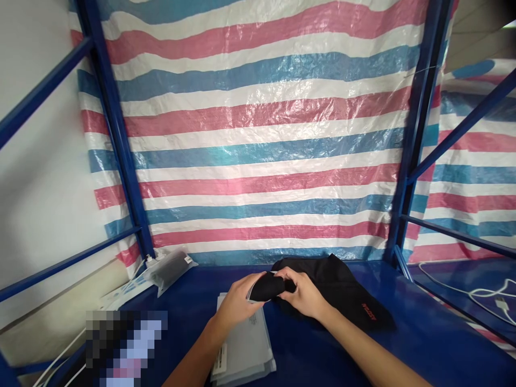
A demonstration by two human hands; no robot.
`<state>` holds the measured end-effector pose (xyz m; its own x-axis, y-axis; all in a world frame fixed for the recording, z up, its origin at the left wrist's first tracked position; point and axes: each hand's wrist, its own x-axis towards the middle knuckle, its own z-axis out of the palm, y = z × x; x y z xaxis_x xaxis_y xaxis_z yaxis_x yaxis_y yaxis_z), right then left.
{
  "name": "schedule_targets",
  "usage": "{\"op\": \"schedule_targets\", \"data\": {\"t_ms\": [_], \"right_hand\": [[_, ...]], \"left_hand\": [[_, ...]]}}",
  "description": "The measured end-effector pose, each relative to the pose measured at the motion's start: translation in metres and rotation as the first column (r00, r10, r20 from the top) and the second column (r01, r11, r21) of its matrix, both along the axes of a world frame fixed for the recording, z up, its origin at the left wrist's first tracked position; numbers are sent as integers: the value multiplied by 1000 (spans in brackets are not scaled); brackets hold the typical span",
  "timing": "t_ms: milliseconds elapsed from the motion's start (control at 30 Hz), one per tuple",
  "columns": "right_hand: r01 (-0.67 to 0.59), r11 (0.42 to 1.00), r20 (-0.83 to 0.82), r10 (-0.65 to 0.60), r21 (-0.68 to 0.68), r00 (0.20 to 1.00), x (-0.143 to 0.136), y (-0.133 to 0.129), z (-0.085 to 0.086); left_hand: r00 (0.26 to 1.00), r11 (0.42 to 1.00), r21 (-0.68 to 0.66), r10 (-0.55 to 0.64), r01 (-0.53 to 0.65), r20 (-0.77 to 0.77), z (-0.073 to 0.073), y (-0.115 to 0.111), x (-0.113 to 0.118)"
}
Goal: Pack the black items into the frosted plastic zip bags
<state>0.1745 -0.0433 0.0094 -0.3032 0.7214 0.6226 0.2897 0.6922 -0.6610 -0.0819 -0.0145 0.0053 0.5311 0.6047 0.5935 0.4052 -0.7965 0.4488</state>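
Above the blue surface, my left hand (241,297) is closed around a black rolled cloth (265,288) with a pale grey edge. My right hand (305,294) curls its fingers on the right end of the same cloth, its thumb and fingertips pressed together there. Just behind and to the right of my right hand lies a spread black garment (346,293) with small red lettering. Beneath my left hand is a stack of frosted plastic bags (248,355) with a white label.
A dark item in a clear plastic bag (171,270) lies at the back left beside a white power strip (121,291). Blue metal posts (411,134) frame a striped plastic sheet (262,156). White cables (479,293) lie at right. A pixelated patch hides the lower left.
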Motion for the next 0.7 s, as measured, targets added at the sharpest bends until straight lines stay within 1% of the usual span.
{"op": "schedule_targets", "data": {"t_ms": [67, 167, 300, 400, 467, 533, 600, 700], "right_hand": [[-6, 1000, 10, 6, -8, 1000, -1, 0, 2], [18, 1000, 49, -18, -5, 999, 1, -3, 4], [30, 998, 98, -24, -61, 995, 4, -7, 7], [40, 997, 102, -33, -63, 994, 5, -8, 6], [44, 998, 94, -40, -41, 995, 3, -8, 5], [40, 999, 94, -39, -6, 995, 2, -9, 4], [34, 999, 112, -37, 27, 993, 0, -9, 2], [39, 994, 141, -53, 102, 989, -1, -4, -5]], "left_hand": [[1000, 999, 36, 7, -7, -4, -2, 1, 0], [1000, 995, 97, 22, -20, -20, -6, 3, -1], [996, 990, 137, 36, -25, -78, -8, 4, -4], [993, 997, 70, 26, -18, -112, -6, 3, -4], [995, 999, 3, 46, -46, -84, -6, 3, -2], [994, 994, -44, 102, -103, -29, -6, 4, -1], [990, 988, -64, 137, -138, -16, -8, 6, 1], [995, 995, -43, 89, -91, -50, -9, 7, 0]]}}
